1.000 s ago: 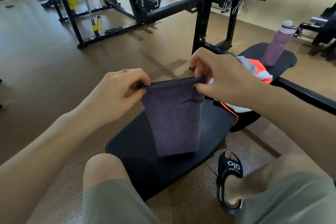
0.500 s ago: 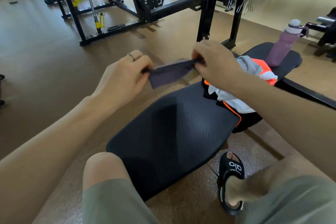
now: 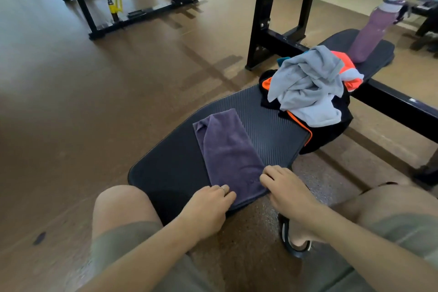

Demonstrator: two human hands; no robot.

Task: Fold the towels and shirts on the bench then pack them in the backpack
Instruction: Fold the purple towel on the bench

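The left hand (image 3: pixel 208 206) lies at the near left corner of the folded dark purple terry towel (image 3: pixel 228 152), its fingers bent loosely over the towel's edge; a ring shows on one finger. The right hand (image 3: pixel 288 191) is at the near right corner, fingers curled down onto the towel's edge. Whether either hand really pinches the cloth or only rests on it cannot be told.

Half a second ago both hands held the towel in the air, stretched between them above the desk. Now the towel lies flat on the black ribbed padded desk (image 3: pixel 272 123) as a long narrow strip, running from the near edge away from the person, and both hands have come down to its near end.

Farther along the desk is a loose heap of clothes: a crumpled light grey shirt (image 3: pixel 308 87) on top, over a black garment with orange trim (image 3: pixel 327 135) and an orange piece (image 3: pixel 343 61). Behind the heap a mauve plastic water bottle with a grey cap (image 3: pixel 374 28) stands upright on the desk. No backpack can be seen.
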